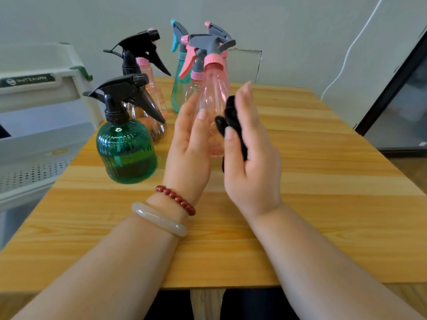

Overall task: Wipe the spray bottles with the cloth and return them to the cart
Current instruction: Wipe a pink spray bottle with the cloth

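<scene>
In the head view, the left hand (189,144) grips the pink bottle (213,95) low on its body. The thumb lies across the near face and the fingers curl round the far side, holding it upright just above the table (312,181). The right hand (253,162) meets the bottle from the opposite side, and its thumb pins the black cloth (231,121) against the fingers. The fingers stand nearly straight, pressing the bunched cloth against the bottle's right flank. So the bottle is clamped between one hand and the cloth.

Judging from this, the wiping of this one bottle is under way and its return is not yet done. Left of the grip, the green bottle (126,153) stands near the table edge. Just behind it are a brownish bottle (153,128) under a black trigger and a pale pink one (153,88). Behind the grip are a teal bottle (179,86) and at least one more pink bottle (195,85), partly hidden. How many stand there cannot be told exactly.

Further left of the grip is the white cart (46,88). No bottle shows on the parts of it in view, though much of it is out of frame. Nothing shows which standing bottles are already wiped. At least five bottles are on the table, so most of the job seems to remain.
</scene>
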Motion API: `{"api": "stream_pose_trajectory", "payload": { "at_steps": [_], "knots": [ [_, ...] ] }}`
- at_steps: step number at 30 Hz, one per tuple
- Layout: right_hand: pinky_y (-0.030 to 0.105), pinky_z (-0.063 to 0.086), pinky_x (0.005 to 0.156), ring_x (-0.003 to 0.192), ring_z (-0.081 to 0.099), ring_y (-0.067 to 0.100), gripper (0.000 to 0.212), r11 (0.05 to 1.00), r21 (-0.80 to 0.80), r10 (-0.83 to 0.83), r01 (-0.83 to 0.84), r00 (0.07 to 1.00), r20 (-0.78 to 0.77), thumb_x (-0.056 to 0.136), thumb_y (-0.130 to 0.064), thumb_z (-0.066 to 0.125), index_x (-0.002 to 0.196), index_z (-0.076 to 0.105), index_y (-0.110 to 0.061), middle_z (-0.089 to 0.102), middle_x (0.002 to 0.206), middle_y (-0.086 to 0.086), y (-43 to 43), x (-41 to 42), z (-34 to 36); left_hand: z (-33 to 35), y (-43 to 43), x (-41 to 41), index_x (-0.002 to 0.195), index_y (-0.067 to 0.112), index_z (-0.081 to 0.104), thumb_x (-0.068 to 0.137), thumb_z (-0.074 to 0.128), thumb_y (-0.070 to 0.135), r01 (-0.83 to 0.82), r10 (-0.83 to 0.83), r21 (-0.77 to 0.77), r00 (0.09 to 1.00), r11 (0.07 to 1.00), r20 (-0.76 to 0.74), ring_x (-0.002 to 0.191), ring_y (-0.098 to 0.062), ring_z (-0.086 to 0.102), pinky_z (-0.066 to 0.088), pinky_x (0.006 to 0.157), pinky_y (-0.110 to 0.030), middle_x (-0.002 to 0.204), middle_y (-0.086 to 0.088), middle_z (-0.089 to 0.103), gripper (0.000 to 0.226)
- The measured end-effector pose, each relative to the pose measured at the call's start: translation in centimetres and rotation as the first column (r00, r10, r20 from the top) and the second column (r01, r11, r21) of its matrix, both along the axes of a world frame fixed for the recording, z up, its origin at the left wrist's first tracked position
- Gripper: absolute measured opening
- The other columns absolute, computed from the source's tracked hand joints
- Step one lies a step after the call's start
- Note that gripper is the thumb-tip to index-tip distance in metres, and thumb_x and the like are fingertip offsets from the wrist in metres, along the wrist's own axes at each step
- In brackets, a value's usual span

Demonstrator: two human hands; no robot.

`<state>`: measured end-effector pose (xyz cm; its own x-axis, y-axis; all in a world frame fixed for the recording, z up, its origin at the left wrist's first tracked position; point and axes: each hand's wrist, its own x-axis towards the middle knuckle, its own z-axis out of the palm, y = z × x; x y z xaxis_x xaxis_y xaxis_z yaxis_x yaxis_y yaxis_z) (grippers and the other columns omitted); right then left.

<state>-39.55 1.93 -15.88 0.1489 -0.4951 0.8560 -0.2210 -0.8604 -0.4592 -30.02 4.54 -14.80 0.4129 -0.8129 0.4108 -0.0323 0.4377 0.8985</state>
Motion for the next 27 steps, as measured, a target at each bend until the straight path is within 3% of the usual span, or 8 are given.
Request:
{"api": "stream_pose_trajectory", "payload": {
  "at_steps": [4,7,10,14,17,20,24,27],
  "knots": [
    [0.032,0.028,0.119,0.148,0.024,0.034,0.05,0.998,0.051,-0.04,0.04,0.999,-0.005,0.098,-0.012,0.05,0.142,0.038,0.01,0.023,0.156,0.024,-0.2,0.3,0.2,-0.1,0.1,0.4,0.145,0.023,0.041,0.102,0.04,0.034,0.0,0.0,-0.021,1.0,1.0,0.015,0.124,-0.011,0.057,0.048,0.103,-0.044,0.137,0.003,0.057,0.045],
    [0.016,0.024,0.115,0.149,0.021,0.017,0.042,0.956,0.292,-0.007,-0.027,0.993,0.116,0.099,-0.026,0.047,0.138,0.05,-0.012,0.023,0.154,-0.003,-0.1,0.2,0.4,0.0,0.3,-0.1,0.146,0.018,0.039,0.105,0.041,0.023,0.021,-0.019,-0.046,0.999,0.999,0.042,0.104,-0.009,0.063,0.055,0.088,-0.031,0.128,-0.002,0.062,0.041],
    [0.029,0.032,0.116,0.142,0.038,0.019,0.048,0.984,0.176,0.024,-0.031,0.999,0.043,0.1,-0.024,0.043,0.141,0.045,0.001,0.044,0.148,0.009,0.4,0.3,0.2,0.2,0.4,-0.3,0.143,0.022,0.042,0.106,0.038,0.018,-0.01,0.011,-0.019,0.999,1.0,0.034,0.113,0.003,0.058,0.049,0.098,-0.022,0.131,0.008,0.059,0.038],
    [0.041,0.036,0.115,0.139,0.043,0.029,0.042,0.999,-0.041,-0.033,0.029,0.995,-0.091,0.101,-0.017,0.043,0.135,0.051,0.006,0.051,0.142,0.018,-0.3,0.4,0.1,0.3,0.5,-0.3,0.139,0.029,0.043,0.106,0.038,0.023,-0.04,0.04,-0.003,0.999,0.999,0.014,0.117,-0.001,0.058,0.047,0.103,-0.03,0.13,0.008,0.06,0.034],
    [0.021,0.037,0.11,0.13,0.049,0.009,0.038,0.993,0.107,-0.05,0.04,0.995,0.084,0.102,-0.018,0.041,0.131,0.057,0.001,0.055,0.134,0.002,-0.5,0.6,-0.1,0.2,0.4,-0.5,0.142,0.019,0.043,0.105,0.041,0.019,0.001,-0.002,-0.042,1.0,0.999,-0.005,0.111,-0.011,0.063,0.054,0.093,-0.031,0.126,0.002,0.063,0.036],
    [0.006,0.033,0.101,0.12,0.046,-0.009,0.037,0.96,0.278,-0.091,0.034,0.977,0.194,0.102,-0.019,0.041,0.133,0.058,-0.005,0.053,0.125,-0.011,-0.4,0.8,-0.1,-0.1,0.2,-0.6,0.142,0.021,0.042,0.105,0.042,0.021,-0.004,0.006,-0.052,0.999,0.999,0.039,0.121,-0.007,0.058,0.049,0.102,-0.03,0.134,0.004,0.058,0.037],
    [0.042,0.038,0.112,0.135,0.047,0.025,0.036,0.992,-0.117,-0.058,0.05,0.996,-0.064,0.099,-0.013,0.047,0.13,0.057,0.004,0.055,0.137,0.01,0.1,0.7,-0.1,-0.9,0.0,-0.5,0.14,0.024,0.041,0.103,0.039,0.022,-0.039,0.043,-0.043,0.994,0.998,0.104,0.122,0.001,0.054,0.044,0.101,-0.016,0.134,0.011,0.057,0.038],
    [0.034,0.038,0.113,0.133,0.048,0.019,0.037,0.997,-0.012,-0.078,0.079,0.996,0.044,0.1,-0.016,0.045,0.129,0.058,0.003,0.057,0.136,0.013,-0.4,1.2,-0.3,-0.6,0.1,-0.5,0.135,0.025,0.044,0.103,0.044,0.018,0.027,-0.025,-0.055,0.999,0.998,0.036,0.115,0.006,0.058,0.045,0.092,-0.012,0.125,0.017,0.059,0.033]
  ]
}}
